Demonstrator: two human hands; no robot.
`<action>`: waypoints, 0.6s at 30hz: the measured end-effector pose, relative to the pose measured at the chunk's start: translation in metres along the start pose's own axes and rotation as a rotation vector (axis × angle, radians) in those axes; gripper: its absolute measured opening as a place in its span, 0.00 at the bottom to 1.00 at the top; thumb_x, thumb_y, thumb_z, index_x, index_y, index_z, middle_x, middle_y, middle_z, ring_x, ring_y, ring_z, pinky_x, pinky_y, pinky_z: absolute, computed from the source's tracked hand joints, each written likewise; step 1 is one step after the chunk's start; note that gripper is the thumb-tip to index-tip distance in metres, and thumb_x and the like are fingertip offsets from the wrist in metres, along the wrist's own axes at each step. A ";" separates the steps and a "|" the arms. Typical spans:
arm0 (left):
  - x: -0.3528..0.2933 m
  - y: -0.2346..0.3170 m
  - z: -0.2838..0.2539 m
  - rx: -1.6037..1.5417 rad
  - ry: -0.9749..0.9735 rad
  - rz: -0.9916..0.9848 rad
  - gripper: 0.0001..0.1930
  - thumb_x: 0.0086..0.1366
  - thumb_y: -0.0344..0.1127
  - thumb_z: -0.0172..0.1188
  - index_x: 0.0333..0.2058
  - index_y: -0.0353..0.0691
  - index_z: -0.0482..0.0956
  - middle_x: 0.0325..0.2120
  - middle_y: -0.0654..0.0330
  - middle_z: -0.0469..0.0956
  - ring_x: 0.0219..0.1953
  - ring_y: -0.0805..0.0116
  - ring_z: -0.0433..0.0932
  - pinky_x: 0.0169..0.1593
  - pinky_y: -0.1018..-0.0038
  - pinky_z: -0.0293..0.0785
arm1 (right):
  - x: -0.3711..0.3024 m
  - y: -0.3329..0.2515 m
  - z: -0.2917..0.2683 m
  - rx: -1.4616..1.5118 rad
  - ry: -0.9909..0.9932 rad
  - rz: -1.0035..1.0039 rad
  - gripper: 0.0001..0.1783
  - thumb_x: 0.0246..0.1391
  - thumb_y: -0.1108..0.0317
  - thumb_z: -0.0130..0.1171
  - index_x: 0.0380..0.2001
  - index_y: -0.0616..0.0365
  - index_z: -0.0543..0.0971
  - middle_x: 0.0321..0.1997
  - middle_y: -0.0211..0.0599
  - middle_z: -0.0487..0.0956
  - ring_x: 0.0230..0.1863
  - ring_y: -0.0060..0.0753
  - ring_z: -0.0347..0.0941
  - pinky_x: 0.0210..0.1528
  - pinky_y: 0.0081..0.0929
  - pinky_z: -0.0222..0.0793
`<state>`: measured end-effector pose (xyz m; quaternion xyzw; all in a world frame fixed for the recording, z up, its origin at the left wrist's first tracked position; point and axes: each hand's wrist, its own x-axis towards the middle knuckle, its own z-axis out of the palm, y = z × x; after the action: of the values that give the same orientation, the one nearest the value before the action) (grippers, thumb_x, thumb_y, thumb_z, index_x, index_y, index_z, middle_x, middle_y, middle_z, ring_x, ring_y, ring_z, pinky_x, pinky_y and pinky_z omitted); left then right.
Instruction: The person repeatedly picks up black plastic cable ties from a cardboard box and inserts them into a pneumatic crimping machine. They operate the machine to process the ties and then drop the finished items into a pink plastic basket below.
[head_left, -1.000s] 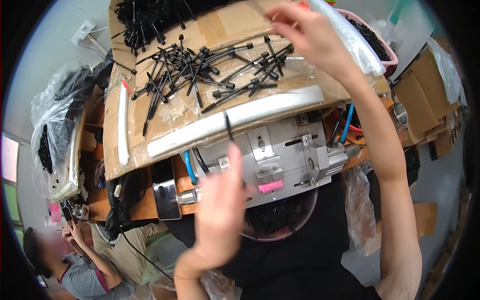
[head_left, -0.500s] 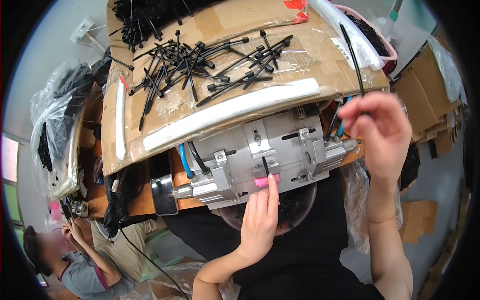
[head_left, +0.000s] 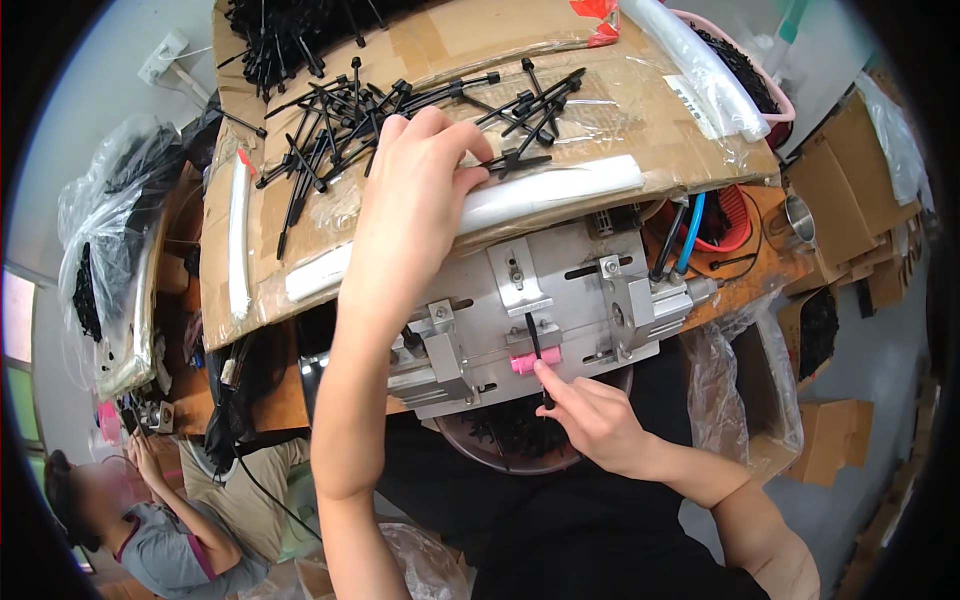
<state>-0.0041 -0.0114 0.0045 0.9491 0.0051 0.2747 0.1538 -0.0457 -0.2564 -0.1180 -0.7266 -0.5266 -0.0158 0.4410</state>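
My left hand (head_left: 425, 170) reaches over the cardboard, its thumb and fingers closed on a thin black rod (head_left: 522, 163) beside a pile of similar black rods with knobbed ends (head_left: 355, 115). At the metal fixture (head_left: 495, 285), my right hand (head_left: 590, 415) pinches the lower part of another black rod (head_left: 534, 335). This rod lies across a pink cylindrical piece (head_left: 524, 363), and my right index fingertip touches the pink piece. Part of the left hand's grip is hidden behind its fingers.
Metal blocks (head_left: 630, 310) flank the fixture. Below it sits a bowl (head_left: 475, 440) of black pieces. A red basket (head_left: 735, 220) and metal cup (head_left: 798, 218) stand at the right. A co-worker (head_left: 185, 535) sits at far left.
My left hand has moved from the pink piece up to the rods on the cardboard. My right hand has come down from the upper right, bringing its black rod to the fixture.
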 end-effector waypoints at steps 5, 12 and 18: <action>-0.011 -0.016 -0.013 -0.033 0.012 0.054 0.06 0.56 0.24 0.62 0.33 0.36 0.79 0.30 0.57 0.74 0.34 0.60 0.71 0.41 0.68 0.68 | 0.001 -0.004 -0.006 -0.049 -0.026 0.038 0.37 0.43 0.77 0.69 0.59 0.70 0.70 0.20 0.35 0.67 0.21 0.35 0.66 0.26 0.31 0.66; -0.031 -0.015 -0.033 -0.103 -0.168 -0.103 0.12 0.60 0.35 0.64 0.36 0.34 0.73 0.32 0.52 0.71 0.37 0.53 0.72 0.42 0.65 0.69 | 0.076 0.007 -0.086 -0.368 0.052 -0.232 0.22 0.45 0.75 0.63 0.47 0.63 0.79 0.23 0.32 0.70 0.22 0.31 0.70 0.21 0.29 0.67; -0.041 0.009 -0.030 0.010 0.065 -0.110 0.12 0.58 0.34 0.67 0.32 0.34 0.73 0.27 0.56 0.67 0.29 0.62 0.67 0.36 0.69 0.66 | 0.201 0.071 -0.130 -0.653 -0.042 -0.314 0.10 0.46 0.77 0.62 0.36 0.61 0.79 0.39 0.39 0.78 0.40 0.43 0.75 0.39 0.35 0.71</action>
<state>-0.0552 -0.0152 0.0101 0.9387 0.0637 0.2965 0.1638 0.1567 -0.1951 0.0147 -0.7396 -0.6077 -0.2359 0.1671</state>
